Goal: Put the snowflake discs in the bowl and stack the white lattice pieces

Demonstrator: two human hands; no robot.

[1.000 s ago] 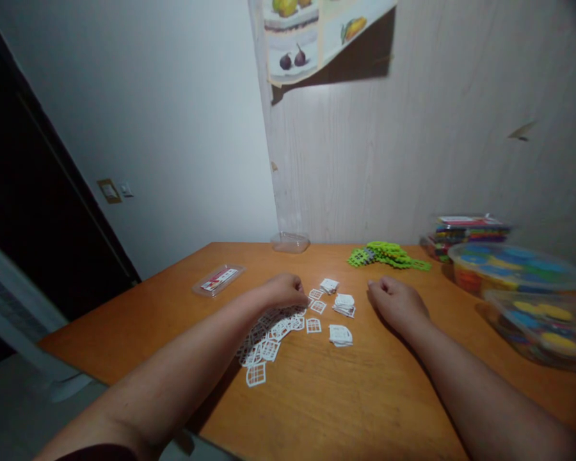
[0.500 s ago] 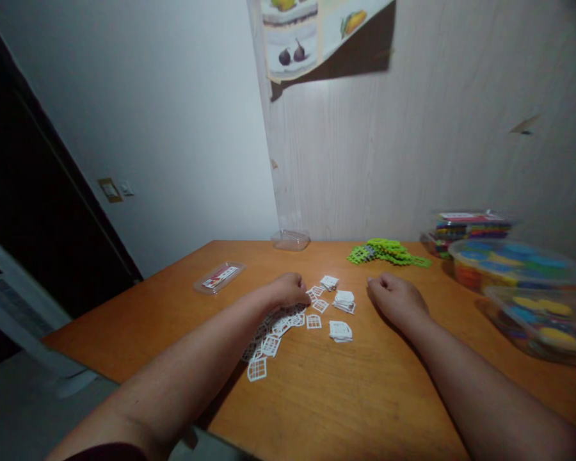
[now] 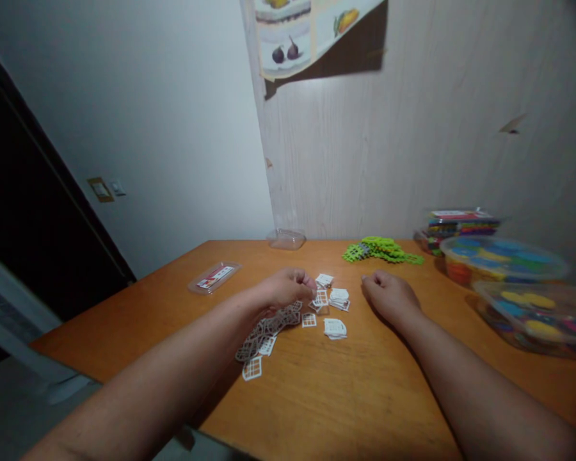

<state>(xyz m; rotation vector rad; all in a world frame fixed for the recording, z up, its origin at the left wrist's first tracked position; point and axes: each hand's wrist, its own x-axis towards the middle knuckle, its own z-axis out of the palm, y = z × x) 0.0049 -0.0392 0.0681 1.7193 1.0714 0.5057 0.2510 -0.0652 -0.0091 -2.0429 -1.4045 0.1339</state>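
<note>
Several small white lattice window pieces (image 3: 267,333) lie scattered on the orange wooden table (image 3: 345,390). My left hand (image 3: 285,288) hovers just above them, its fingers pinched on one white lattice piece (image 3: 320,298) that hangs from the fingertips. Small stacks of white pieces (image 3: 335,328) lie between my hands. My right hand (image 3: 388,296) rests on the table to the right of the stacks, fingers curled in a loose fist, with nothing visible in it.
A green lattice pile (image 3: 381,250) lies at the back. Clear tubs of coloured pieces (image 3: 502,262) and a stack of flat boxes (image 3: 458,224) stand at right. A flat clear lid (image 3: 214,277) and a small clear tub (image 3: 287,239) sit at left and back.
My left hand has risen off the table with a white lattice piece pinched in its fingers. My right hand has stayed where it was.
</note>
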